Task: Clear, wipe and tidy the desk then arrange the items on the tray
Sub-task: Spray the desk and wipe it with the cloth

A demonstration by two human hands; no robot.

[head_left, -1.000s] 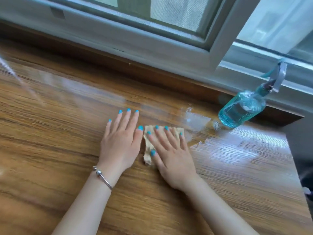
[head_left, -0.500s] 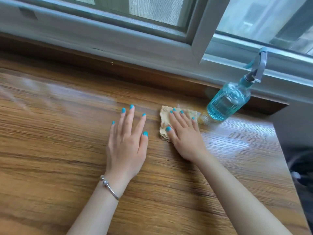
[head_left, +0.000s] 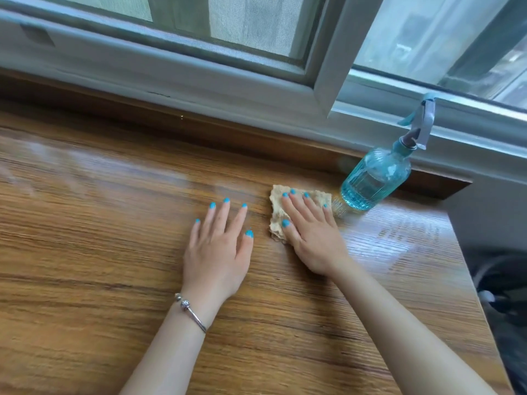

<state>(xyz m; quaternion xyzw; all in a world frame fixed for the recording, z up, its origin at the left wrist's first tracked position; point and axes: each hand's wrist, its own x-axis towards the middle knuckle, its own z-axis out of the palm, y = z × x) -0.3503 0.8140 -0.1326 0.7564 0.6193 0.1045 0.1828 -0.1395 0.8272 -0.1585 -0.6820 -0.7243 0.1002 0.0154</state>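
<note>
Right hand flat on the cloth, left hand flat on the desk; spray bottle (right of centre) could get knocked over.

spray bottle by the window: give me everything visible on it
The spray bottle is ribbed, clear teal glass by the look of it, with a narrow neck, a dark collar and a pale grey-blue trigger head. It seems to hold clear liquid, level hard to judge. It stands upright on the desk at the far right, near the wooden sill. The cloth under the right hand lies just beside its base; contact is unclear.
</note>
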